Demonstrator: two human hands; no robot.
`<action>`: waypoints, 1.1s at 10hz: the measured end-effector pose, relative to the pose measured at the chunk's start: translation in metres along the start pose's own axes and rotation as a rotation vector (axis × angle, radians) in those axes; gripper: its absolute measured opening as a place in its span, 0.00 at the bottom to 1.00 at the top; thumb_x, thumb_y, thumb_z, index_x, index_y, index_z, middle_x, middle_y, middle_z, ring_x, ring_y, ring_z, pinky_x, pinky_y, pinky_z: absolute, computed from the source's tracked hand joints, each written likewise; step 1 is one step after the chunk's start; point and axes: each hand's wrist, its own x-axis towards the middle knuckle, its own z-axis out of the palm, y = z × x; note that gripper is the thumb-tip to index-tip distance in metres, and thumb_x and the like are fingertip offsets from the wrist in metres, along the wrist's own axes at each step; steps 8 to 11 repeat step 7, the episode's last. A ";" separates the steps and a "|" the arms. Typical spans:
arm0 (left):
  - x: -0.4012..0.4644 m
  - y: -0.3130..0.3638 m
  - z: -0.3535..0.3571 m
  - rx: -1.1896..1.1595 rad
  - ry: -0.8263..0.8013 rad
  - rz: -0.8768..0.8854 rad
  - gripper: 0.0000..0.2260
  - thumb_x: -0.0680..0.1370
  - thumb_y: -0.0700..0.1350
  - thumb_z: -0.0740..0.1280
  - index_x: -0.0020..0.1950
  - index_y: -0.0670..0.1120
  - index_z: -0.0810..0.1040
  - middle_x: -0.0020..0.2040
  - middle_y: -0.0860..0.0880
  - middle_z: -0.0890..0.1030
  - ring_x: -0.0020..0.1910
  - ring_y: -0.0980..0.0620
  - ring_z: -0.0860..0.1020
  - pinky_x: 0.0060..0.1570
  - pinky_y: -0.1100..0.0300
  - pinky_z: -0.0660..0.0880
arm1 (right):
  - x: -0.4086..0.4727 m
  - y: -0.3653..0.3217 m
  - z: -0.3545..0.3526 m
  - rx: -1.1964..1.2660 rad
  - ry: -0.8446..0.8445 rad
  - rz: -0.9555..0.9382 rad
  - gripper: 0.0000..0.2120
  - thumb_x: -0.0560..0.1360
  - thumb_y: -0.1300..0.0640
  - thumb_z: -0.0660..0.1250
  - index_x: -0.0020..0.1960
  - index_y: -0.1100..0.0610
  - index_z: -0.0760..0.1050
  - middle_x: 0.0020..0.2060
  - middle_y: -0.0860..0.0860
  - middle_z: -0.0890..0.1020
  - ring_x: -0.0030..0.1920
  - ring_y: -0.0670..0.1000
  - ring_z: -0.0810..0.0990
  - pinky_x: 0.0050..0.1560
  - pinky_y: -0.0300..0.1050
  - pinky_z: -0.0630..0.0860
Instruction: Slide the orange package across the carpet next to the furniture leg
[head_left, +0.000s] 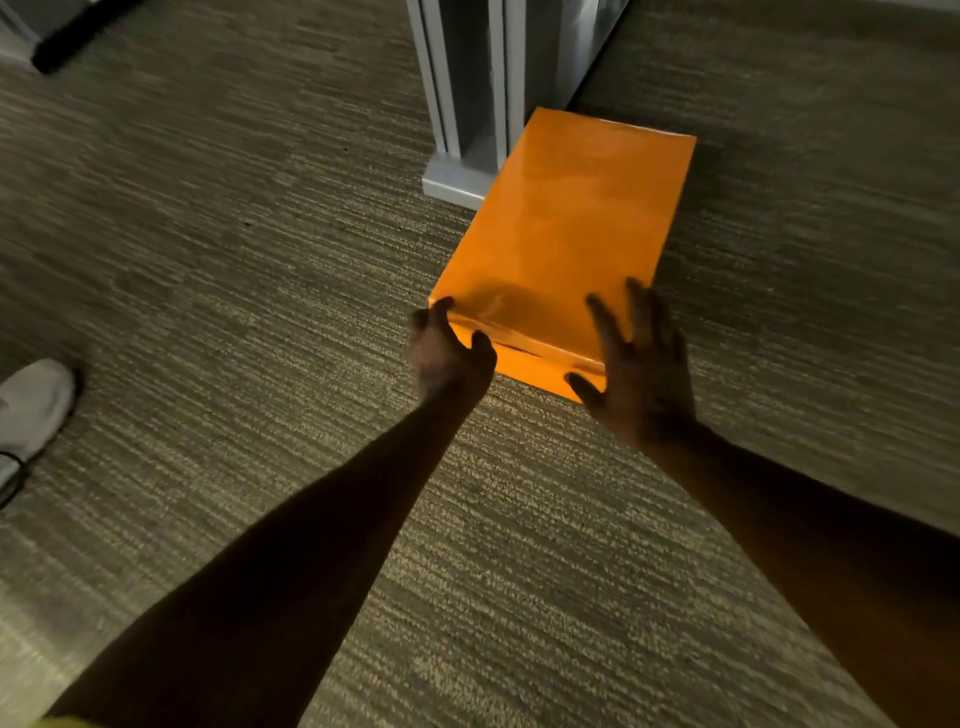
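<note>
An orange wrapped package (566, 223) lies flat on the grey striped carpet (234, 260). Its far left edge rests against the base of a white furniture leg (457, 179). My left hand (449, 353) is at the package's near left corner, thumb and fingers curled around that corner. My right hand (631, 364) is at the near right end, fingers spread and lying over the top edge, thumb down on the near face. Both hands touch the package without lifting it.
A white shoe (31, 405) sits at the left edge of the view. A dark bar-shaped object (78, 36) lies at the top left. Carpet stretches to the right of the package and towards me.
</note>
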 end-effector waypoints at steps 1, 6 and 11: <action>-0.011 0.004 0.008 0.007 -0.065 0.058 0.26 0.78 0.41 0.71 0.75 0.41 0.71 0.69 0.39 0.77 0.68 0.41 0.77 0.66 0.51 0.74 | -0.007 0.006 0.003 -0.220 -0.068 -0.296 0.42 0.72 0.43 0.72 0.81 0.54 0.61 0.80 0.61 0.62 0.80 0.67 0.59 0.73 0.68 0.65; -0.027 -0.005 0.005 0.516 -0.540 0.142 0.48 0.77 0.51 0.70 0.83 0.49 0.37 0.84 0.47 0.37 0.83 0.35 0.44 0.79 0.37 0.59 | -0.017 -0.002 -0.007 -0.252 -0.364 -0.227 0.59 0.72 0.30 0.67 0.82 0.52 0.30 0.82 0.56 0.35 0.83 0.62 0.40 0.79 0.69 0.53; -0.045 -0.008 0.001 0.506 -0.470 0.150 0.48 0.78 0.51 0.70 0.83 0.50 0.36 0.84 0.46 0.37 0.83 0.36 0.40 0.80 0.37 0.54 | -0.032 -0.002 -0.016 -0.238 -0.317 -0.254 0.58 0.72 0.28 0.65 0.83 0.54 0.33 0.83 0.56 0.37 0.83 0.62 0.42 0.78 0.68 0.54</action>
